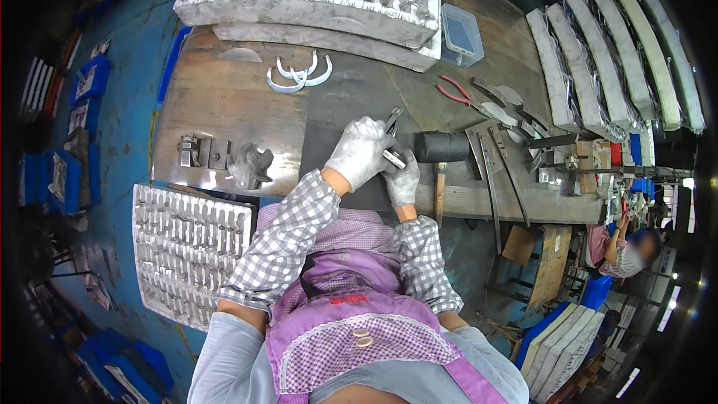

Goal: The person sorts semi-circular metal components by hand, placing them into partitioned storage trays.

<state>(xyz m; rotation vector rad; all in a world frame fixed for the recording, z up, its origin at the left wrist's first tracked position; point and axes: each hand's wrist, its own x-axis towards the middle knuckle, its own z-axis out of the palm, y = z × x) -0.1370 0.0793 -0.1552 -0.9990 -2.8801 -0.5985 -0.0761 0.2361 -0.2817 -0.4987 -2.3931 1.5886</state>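
Both hands wear white gloves and meet above the middle of the metal-topped bench. My left hand [356, 151] is closed around a small grey metal part [393, 118], whose narrow end sticks up past the fingers. My right hand [402, 181] closes on the lower portion, where a short pale bar [393, 158] shows between the two hands. The fingers hide the rest, so its exact kind cannot be made out. Just right of my right hand lies a mallet with a black head [443, 147] and a wooden handle [440, 188].
Red-handled pliers [454, 91], curved silver pieces [301, 75] and long metal bars [490, 172] lie on the bench [351, 86]. Foam trays of metal parts stand at the back [307, 19] and lower left [191, 251]. A clear plastic box [461, 36] is behind. Another person [624, 254] works far right.
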